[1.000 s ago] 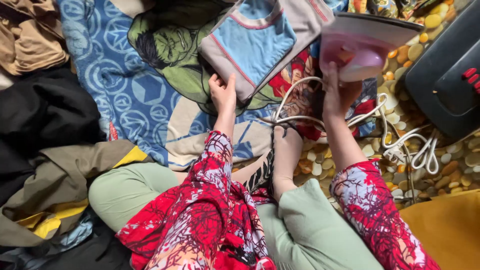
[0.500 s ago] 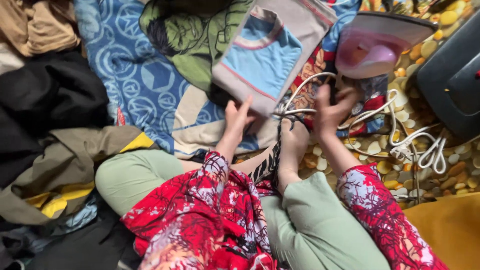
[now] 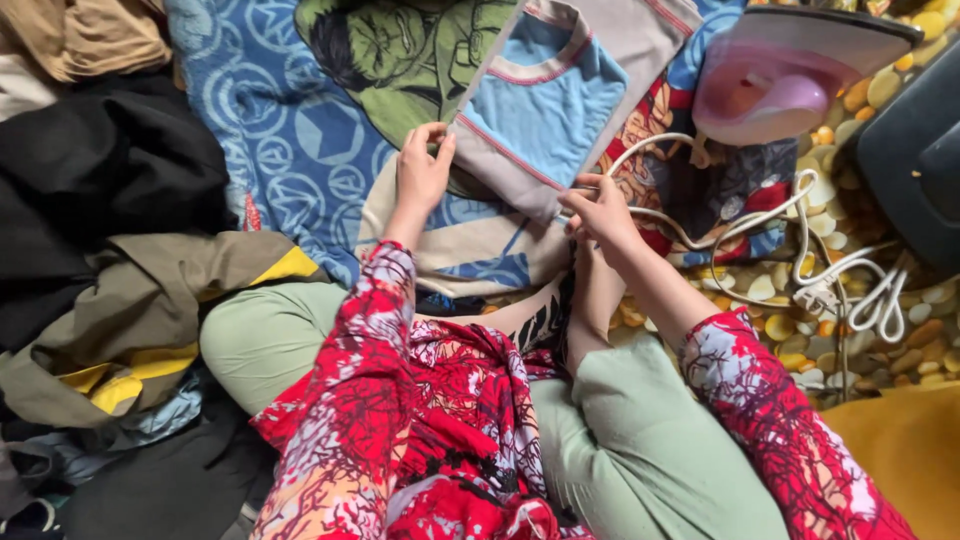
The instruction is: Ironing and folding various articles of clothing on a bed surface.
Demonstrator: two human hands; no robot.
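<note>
The left hand (image 3: 422, 168) and the right hand (image 3: 603, 210) were apart, each pinching one lower corner of a folded grey-and-blue shirt (image 3: 545, 100). A pink iron (image 3: 775, 85) stood beyond the right hand, with its white cord (image 3: 760, 225) just beside that hand.

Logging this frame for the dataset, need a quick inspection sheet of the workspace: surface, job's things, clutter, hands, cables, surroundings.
Surface: blue printed blanket spread on a pebble-pattern floor.
Job's things: folded grey and blue garment, lifted at its near edge; pink iron standing on its heel, right of it.
Clutter: heap of dark and olive clothes at left.
Hands: left hand pinches the garment's left corner; right hand grips its near right edge.
Cables: white cord looped beside the iron.
Surroundings: dark case at right; yellow cloth lower right.
</note>
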